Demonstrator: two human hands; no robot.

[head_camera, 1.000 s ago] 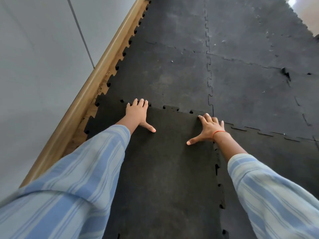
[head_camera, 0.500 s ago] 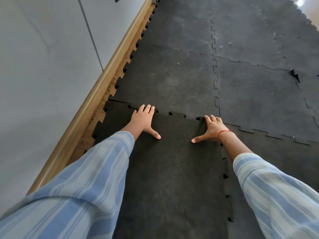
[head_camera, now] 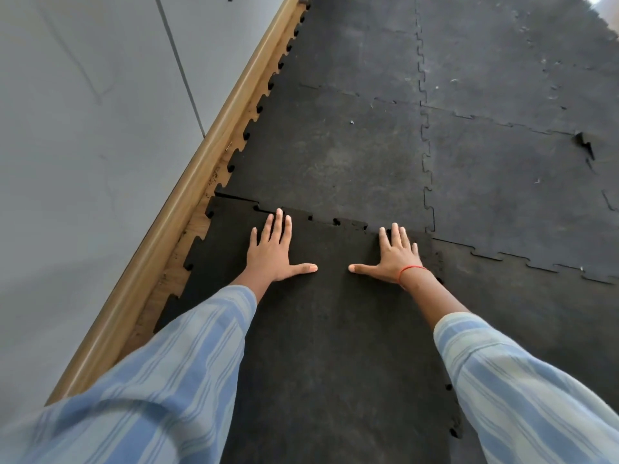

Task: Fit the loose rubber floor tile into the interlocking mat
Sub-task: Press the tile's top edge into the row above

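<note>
The loose black rubber tile lies in front of me, its toothed far edge against the laid interlocking mat. Small gaps show along that far seam, and part of the tile's edge sits on top of the mat near the middle. My left hand presses flat on the tile's far left part, fingers spread, fingertips at the seam. My right hand, with a red thread at the wrist, presses flat near the far right corner. Both thumbs point inward. Neither hand grips anything.
A wooden skirting board and grey wall run along the left, with a strip of bare wood floor beside the tile. More laid tiles stretch right and ahead; one seam has a lifted tab.
Both hands slid back a little from the seam and flattened with fingers spread wider. The tile's far edge sits closer into the mat, and my view has moved forward over it.
</note>
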